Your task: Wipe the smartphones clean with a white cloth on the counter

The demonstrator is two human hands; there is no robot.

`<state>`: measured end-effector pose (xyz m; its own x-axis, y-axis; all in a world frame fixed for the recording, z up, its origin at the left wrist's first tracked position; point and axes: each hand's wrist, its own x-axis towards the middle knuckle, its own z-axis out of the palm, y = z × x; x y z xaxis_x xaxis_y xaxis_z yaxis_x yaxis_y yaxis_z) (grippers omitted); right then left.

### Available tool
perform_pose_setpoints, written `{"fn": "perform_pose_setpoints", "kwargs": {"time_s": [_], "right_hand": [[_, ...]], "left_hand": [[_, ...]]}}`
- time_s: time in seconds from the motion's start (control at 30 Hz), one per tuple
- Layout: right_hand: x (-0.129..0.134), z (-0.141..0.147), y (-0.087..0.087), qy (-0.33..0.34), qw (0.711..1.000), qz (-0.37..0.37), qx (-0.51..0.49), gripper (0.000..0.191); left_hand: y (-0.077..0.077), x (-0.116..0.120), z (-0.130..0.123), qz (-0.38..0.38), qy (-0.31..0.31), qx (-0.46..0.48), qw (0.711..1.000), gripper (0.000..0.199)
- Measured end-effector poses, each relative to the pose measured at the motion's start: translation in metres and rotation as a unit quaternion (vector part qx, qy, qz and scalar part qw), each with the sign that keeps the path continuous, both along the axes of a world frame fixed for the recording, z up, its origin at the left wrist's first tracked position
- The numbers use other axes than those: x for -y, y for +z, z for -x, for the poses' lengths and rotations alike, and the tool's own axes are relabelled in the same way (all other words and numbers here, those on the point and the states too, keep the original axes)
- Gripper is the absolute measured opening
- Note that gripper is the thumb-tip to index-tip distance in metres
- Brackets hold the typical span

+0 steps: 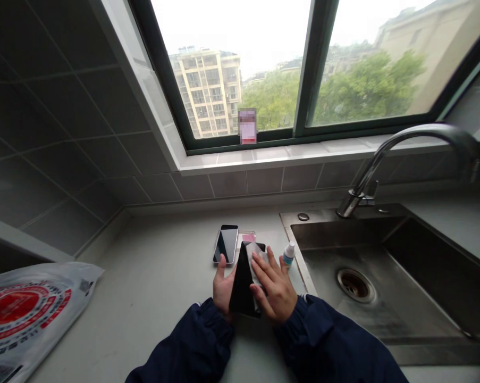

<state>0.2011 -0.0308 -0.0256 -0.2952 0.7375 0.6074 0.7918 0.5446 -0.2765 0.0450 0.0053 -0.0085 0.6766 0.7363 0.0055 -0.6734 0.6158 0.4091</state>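
My left hand holds a black flat device from its left side, thumb pointing up and the other fingers hidden behind it. Over its face, my right hand presses a white cloth or wipe with spread fingers. A phone with a dark screen lies on the counter just beyond my left hand. Partly covered by the black device is a clear case with something pink in it. To the right of my right hand's fingertips stands a small white-capped bottle.
At the right, a steel sink with a curved faucet is set into the pale counter. A printed plastic bag lies at the far left. A window with a sill is behind the counter.
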Motion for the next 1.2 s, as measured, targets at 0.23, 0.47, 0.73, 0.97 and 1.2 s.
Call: {"fn": "perform_pose_setpoints", "kwargs": {"time_s": [0.23,0.47,0.73,0.97,1.2], "right_hand": [[0.006,-0.001,0.013,0.086,0.996,-0.008,-0.014,0.030],[0.014,0.007,0.020,0.136,0.989,-0.011,-0.052,0.024],[0.016,0.015,0.011,0.158,0.985,-0.026,-0.066,0.026],[0.018,0.017,0.010,0.187,0.980,0.051,0.044,0.056],[0.020,0.021,0.004,0.125,0.987,0.052,0.089,0.066]], "left_hand": [[-0.004,-0.003,0.004,-0.001,-0.014,-0.001,1.000,0.093],[-0.003,-0.004,0.007,0.015,-0.012,-0.012,1.000,0.093],[0.005,0.002,0.003,0.083,0.017,-0.015,0.996,0.095],[-0.002,0.004,0.004,0.084,0.019,-0.006,0.996,0.089],[0.003,0.007,-0.003,0.058,0.026,-0.017,0.998,0.082]]}}
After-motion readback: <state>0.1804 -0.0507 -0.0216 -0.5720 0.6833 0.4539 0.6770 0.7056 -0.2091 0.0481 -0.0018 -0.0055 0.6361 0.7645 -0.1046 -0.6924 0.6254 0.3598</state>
